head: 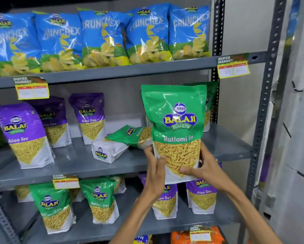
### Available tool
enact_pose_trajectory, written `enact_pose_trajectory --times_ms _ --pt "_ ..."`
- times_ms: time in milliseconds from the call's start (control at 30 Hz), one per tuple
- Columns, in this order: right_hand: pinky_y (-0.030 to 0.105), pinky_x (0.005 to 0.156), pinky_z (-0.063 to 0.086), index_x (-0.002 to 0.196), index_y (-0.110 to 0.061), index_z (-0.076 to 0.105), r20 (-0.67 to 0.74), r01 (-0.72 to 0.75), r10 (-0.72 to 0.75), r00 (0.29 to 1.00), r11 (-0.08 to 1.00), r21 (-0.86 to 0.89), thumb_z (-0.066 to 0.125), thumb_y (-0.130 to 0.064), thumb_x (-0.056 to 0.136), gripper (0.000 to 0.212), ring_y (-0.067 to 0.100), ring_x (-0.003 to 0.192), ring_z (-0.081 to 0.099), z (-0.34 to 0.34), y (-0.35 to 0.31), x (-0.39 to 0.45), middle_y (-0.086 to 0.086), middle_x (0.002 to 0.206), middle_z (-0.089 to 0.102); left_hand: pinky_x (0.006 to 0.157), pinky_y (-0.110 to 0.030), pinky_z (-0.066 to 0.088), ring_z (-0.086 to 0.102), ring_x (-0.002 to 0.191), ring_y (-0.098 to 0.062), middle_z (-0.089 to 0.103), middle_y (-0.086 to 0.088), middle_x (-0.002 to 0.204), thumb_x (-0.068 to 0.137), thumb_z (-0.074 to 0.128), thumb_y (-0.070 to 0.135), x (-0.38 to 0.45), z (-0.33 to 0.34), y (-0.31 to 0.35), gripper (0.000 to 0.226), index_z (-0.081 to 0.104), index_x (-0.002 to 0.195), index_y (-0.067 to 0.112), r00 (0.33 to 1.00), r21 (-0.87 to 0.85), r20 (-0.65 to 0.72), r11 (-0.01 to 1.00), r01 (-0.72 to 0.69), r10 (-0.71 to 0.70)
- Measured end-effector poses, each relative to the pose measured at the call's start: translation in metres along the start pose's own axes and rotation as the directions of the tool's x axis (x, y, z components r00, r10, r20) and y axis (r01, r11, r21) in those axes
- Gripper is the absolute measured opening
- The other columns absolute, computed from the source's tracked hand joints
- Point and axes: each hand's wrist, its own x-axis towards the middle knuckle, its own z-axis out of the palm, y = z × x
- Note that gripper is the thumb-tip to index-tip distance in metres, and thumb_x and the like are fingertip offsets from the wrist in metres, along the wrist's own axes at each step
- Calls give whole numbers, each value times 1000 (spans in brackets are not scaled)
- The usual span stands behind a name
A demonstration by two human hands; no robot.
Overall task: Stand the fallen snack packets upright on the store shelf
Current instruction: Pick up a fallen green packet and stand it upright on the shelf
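Both hands clasp one green packet [175,127] upright at the front edge of the middle shelf [73,166], the left hand [155,170] gripping its lower left side and the right hand [203,166] its lower right; it reads "Balaji Wafers, Ratlami Sev". Just behind and left, nearer the left hand, a fallen packet [130,140] of the same brand lies on its side, long axis running left-right, base toward the viewer. Purple "Aloo Sev" packets [24,134] stand farther left.

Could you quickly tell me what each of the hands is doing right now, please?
Left hand: closed on the lower left edge of the green Ratlami Sev packet.
Right hand: closed on the same packet's lower right.
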Motion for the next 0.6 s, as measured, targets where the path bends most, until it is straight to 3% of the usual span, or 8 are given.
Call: enact_pose_trajectory --times_ms 100,167,200,267,367,600 --pt "43 108 50 135 -25 50 -112 -52 52 992 999 8 99 -29 50 98 17 123 64 -36 33 22 -3 128 69 93 -18 44 60 102 15 65 34 112 102 45 7 28 37 -24 35 40 130 27 993 -35 88 996 82 -78" --pt "48 107 50 136 -18 50 -172 -81 87 981 996 41 98 -26 44 104 25 123 64 -62 50 39 6 128 69 95 -9 43 55 106 25 59 30 124 99 55 -1 54 63 -38 50 37 136 28 977 14 187 995 99 -100" --pt "49 106 51 136 -15 50 -188 -95 103 977 994 51 98 -27 41 107 27 122 65 -76 58 49 9 129 69 100 -8 43 55 112 23 57 25 131 94 64 -1 67 76 -46 61 35 139 28 967 55 236 995 84 -95" --pt "52 106 51 136 -15 50 -197 -122 131 972 991 59 100 -33 37 112 28 120 66 -105 73 67 12 131 68 116 -24 42 55 128 4 56 10 142 83 77 1 91 101 -66 80 32 144 27 949 141 296 988 65 -105" --pt "57 109 47 142 -21 43 -144 -169 174 974 985 46 103 -37 40 119 23 124 63 -138 93 91 3 133 67 125 -43 33 45 144 -14 47 3 156 80 78 10 121 130 -89 93 25 154 26 930 208 347 977 47 -119" --pt "50 117 41 150 -30 31 -43 -180 181 983 983 26 95 -42 63 109 18 134 55 -166 128 127 -2 145 58 129 -48 21 24 156 -17 25 1 169 87 73 11 161 162 -116 101 5 162 22 927 225 345 972 72 -149"
